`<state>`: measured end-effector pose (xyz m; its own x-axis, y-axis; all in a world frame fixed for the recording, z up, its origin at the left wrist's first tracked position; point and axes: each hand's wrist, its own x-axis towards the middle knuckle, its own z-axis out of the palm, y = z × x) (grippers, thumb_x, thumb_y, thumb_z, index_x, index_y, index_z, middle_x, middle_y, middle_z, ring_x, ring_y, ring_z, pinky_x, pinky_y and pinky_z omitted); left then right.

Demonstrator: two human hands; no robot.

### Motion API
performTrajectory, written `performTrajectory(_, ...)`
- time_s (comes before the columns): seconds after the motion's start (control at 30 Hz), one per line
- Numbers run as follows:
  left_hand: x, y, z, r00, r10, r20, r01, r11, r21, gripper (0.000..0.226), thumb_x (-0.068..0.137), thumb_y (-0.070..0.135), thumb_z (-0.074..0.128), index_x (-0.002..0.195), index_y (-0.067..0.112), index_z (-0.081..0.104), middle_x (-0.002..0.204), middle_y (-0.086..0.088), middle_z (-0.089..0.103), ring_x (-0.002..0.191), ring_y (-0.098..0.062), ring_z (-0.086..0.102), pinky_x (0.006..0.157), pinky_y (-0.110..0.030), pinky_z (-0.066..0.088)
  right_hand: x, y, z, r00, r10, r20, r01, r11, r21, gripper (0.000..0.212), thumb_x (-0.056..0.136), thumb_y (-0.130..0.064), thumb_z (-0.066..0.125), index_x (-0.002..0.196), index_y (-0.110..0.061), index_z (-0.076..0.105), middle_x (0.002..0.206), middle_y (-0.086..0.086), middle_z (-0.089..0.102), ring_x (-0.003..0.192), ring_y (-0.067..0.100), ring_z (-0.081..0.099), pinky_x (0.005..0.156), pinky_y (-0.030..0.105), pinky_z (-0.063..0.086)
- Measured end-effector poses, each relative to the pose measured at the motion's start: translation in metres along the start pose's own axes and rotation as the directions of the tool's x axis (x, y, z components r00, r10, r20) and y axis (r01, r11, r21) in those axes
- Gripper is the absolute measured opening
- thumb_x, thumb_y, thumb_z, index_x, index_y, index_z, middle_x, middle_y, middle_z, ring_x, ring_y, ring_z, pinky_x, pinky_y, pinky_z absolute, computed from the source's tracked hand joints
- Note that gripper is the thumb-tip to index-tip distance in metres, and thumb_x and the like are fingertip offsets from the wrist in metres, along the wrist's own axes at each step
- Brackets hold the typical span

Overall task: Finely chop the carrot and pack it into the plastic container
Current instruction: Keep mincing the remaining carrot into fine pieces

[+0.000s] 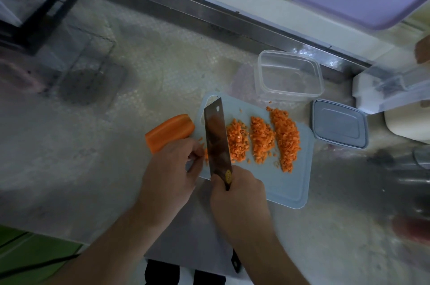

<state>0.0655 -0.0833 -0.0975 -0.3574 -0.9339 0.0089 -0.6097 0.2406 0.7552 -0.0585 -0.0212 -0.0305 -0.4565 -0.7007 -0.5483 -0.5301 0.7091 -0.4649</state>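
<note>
I see my right hand gripping one cleaver over the board, my left hand pinching one carrot beside three chopped rows, one empty container behind.

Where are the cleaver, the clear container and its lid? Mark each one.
cleaver (217, 140), head view, middle of the blade's flat
clear container (289, 92), head view, near wall
lid (338, 125), head view, centre of its top

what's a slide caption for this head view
Right hand chops carrot with cleaver on board, left hand steadying; container empty.
</note>
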Motion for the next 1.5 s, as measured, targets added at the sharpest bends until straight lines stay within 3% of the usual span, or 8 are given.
performTrajectory(0.23,-0.003,-0.004,0.004,1.000,-0.003,-0.008,0.003,1.000,0.015,0.014,0.091,0.014,0.077,0.087,0.024,0.069,0.082,0.016,0.064,0.080,-0.004,0.059,0.070,-0.018,0.045,0.001,0.000,0.008,0.998,0.053,0.032,-0.054,0.998,0.022,0.020,0.099,-0.032,0.051,0.082,-0.024,0.055,0.080,-0.004,0.059,0.067,0.009,0.054,0.049,0.024,0.035)
performTrajectory(0.37,-0.002,-0.006,0.005,1.000,0.006,0.007,-0.006,0.999,0.037,0.012,0.092,0.017,0.076,0.089,0.026,0.069,0.082,0.017,0.063,0.080,-0.004,0.057,0.067,-0.017,0.043,0.003,-0.002,0.018,0.992,0.114,0.045,-0.115,0.993,0.013,0.016,0.096,-0.033,0.050,0.087,-0.022,0.056,0.085,-0.002,0.059,0.076,0.020,0.060,0.058,0.032,0.044)
performTrajectory(0.53,-0.005,-0.007,0.009,0.999,0.034,-0.007,-0.034,0.998,0.060,0.014,0.094,0.017,0.074,0.105,0.025,0.072,0.102,0.015,0.066,0.092,-0.006,0.061,0.072,-0.023,0.049,-0.001,-0.006,0.018,0.992,0.118,0.053,-0.120,0.992,0.030,0.010,0.093,-0.028,0.049,0.091,-0.022,0.057,0.086,-0.002,0.059,0.082,0.022,0.061,0.066,0.034,0.050)
performTrajectory(0.77,0.004,0.003,0.020,0.999,0.028,-0.032,-0.026,0.999,0.034,0.009,0.097,0.018,0.069,0.095,0.026,0.071,0.091,0.015,0.066,0.084,-0.008,0.063,0.070,-0.036,0.054,0.008,0.011,0.002,0.996,0.063,-0.071,-0.062,0.998,0.019,0.022,0.098,-0.033,0.055,0.078,-0.026,0.052,0.077,-0.006,0.057,0.069,0.014,0.051,0.062,0.031,0.039)
performTrajectory(0.97,-0.002,0.007,0.016,0.994,-0.066,-0.088,0.062,0.997,-0.050,0.012,0.103,0.017,0.062,0.107,0.024,0.071,0.099,0.016,0.069,0.088,-0.003,0.065,0.076,-0.017,0.049,0.014,0.022,-0.024,0.987,0.007,-0.158,-0.003,1.000,0.026,0.029,0.099,-0.034,0.056,0.073,-0.022,0.053,0.071,-0.004,0.058,0.065,0.009,0.054,0.050,0.022,0.032)
performTrajectory(1.13,-0.016,0.003,0.008,0.978,-0.152,-0.142,0.145,0.988,-0.057,0.015,0.101,0.016,0.061,0.110,0.025,0.068,0.103,0.013,0.069,0.090,-0.008,0.067,0.076,-0.026,0.055,0.008,0.018,-0.011,0.999,-0.008,-0.047,0.009,1.000,0.020,0.024,0.098,-0.037,0.057,0.081,-0.020,0.056,0.079,-0.003,0.061,0.066,0.007,0.052,0.047,0.019,0.030)
performTrajectory(1.3,-0.019,0.003,0.013,0.979,-0.167,-0.120,0.164,0.986,-0.036,0.013,0.098,0.027,0.068,0.110,0.028,0.065,0.101,0.017,0.063,0.092,-0.003,0.061,0.074,-0.016,0.046,0.011,0.028,0.005,0.999,0.018,0.049,-0.019,0.999,0.032,0.024,0.097,-0.038,0.057,0.081,-0.020,0.056,0.082,-0.002,0.062,0.065,0.008,0.054,0.045,0.018,0.028)
performTrajectory(1.5,-0.021,0.005,0.022,0.976,-0.148,-0.161,0.154,0.988,0.022,0.020,0.093,0.021,0.074,0.106,0.028,0.061,0.100,0.017,0.058,0.089,-0.005,0.056,0.070,-0.011,0.041,0.028,0.048,-0.025,0.997,0.057,-0.052,-0.052,0.995,0.090,0.027,0.092,-0.040,0.062,0.076,-0.018,0.060,0.071,0.001,0.064,0.067,0.026,0.063,0.058,0.034,0.051)
